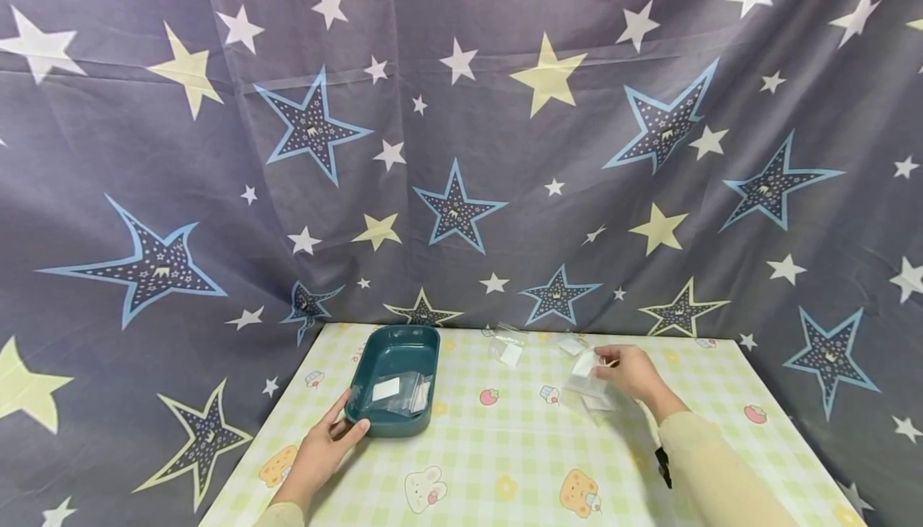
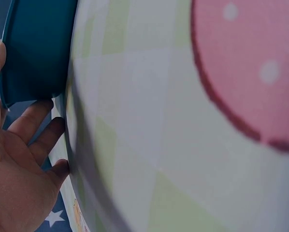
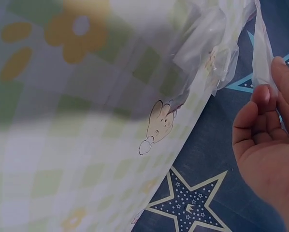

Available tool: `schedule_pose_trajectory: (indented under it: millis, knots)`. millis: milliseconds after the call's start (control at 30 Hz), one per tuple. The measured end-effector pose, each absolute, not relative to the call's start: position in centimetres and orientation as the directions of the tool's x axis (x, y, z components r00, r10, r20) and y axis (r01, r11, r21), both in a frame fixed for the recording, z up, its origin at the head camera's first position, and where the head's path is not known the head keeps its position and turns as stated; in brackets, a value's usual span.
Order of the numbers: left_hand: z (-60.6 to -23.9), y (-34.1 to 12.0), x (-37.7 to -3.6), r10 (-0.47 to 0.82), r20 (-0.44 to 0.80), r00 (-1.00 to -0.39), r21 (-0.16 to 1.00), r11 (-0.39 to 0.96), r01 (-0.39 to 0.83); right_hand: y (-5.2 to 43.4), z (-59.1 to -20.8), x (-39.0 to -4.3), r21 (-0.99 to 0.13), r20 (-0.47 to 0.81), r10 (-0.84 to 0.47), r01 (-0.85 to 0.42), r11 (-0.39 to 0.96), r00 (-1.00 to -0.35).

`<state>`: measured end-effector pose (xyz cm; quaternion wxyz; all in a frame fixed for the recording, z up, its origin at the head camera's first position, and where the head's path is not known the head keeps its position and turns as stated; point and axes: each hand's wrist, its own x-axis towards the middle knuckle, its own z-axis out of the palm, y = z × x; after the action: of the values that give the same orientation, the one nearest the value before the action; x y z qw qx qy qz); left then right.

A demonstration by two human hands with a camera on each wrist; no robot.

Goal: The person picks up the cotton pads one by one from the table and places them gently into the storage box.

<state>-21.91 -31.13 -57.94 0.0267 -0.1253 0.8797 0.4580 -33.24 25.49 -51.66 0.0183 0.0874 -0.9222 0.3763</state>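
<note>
A dark teal rectangular dish [image 1: 394, 429] stands at the table's left side. My left hand [image 1: 322, 448] holds it by the near left corner, thumb at the front and fingers along the left wall. In the dish lies a clear zip bag [image 1: 401, 405] with a white label. My right hand [image 1: 634, 375] pinches a clear plastic bag [image 1: 586, 373] between thumb and fingertips; in the right wrist view this bag [image 3: 262, 53] hangs upright from the grip. Its contents are too blurred to make out. More clear plastic [image 3: 202, 41] lies on the table beside it.
Another labelled clear bag [image 1: 509, 348] lies at the table's back middle, and one more bag [image 1: 572, 343] is just behind the right hand's bag. The table [image 1: 497, 447] has a green checked cover with printed figures. A grey star-patterned curtain [image 1: 461, 126] hangs behind it.
</note>
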Motion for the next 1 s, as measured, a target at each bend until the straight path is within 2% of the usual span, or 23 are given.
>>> schedule_pose_trajectory:
  millis: [433, 1000]
  knots:
    - [-57.8, -31.0, -21.8, -0.198, -0.146, -0.969, 0.787, 0.570, -0.234, 25.5, -50.5, -32.8, -0.761, 0.080, -0.116, -0.136, 0.635, -0.990]
    - [-57.7, -31.0, -21.7, -0.197, -0.154, -0.968, 0.792, 0.562, -0.240, 25.2, -49.5, -32.7, -0.827, 0.116, -0.134, -0.171, 0.535, -0.984]
